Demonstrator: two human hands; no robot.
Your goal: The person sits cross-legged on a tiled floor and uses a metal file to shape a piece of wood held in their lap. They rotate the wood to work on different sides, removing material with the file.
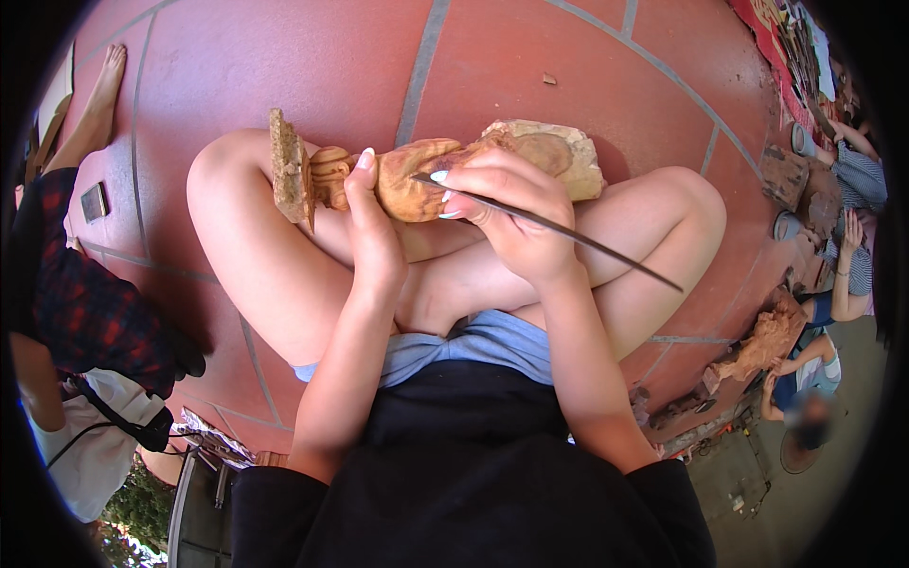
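Note:
A carved wooden figure [405,189] lies sideways across my crossed legs, smooth and orange-brown in the middle. Rough, pale, uncut wood shows at both of its ends. My left hand [372,222] is closed around the figure's left part from below, its thumb up on the near side. In my right hand [519,213] is a slender dark rod-like tool [606,248], pinched like a pen. The tool's tip rests against the middle of the carving, and its long end slants down to the right. Whether it is a file or a scraper I cannot make out.
Red floor tiles [312,66] with grey joints spread around me. A wood chip [549,79] lies ahead. To the left are a small dark rectangular object [94,203] and a person in plaid [99,312]. Rough wood pieces [765,336] and other people line the right.

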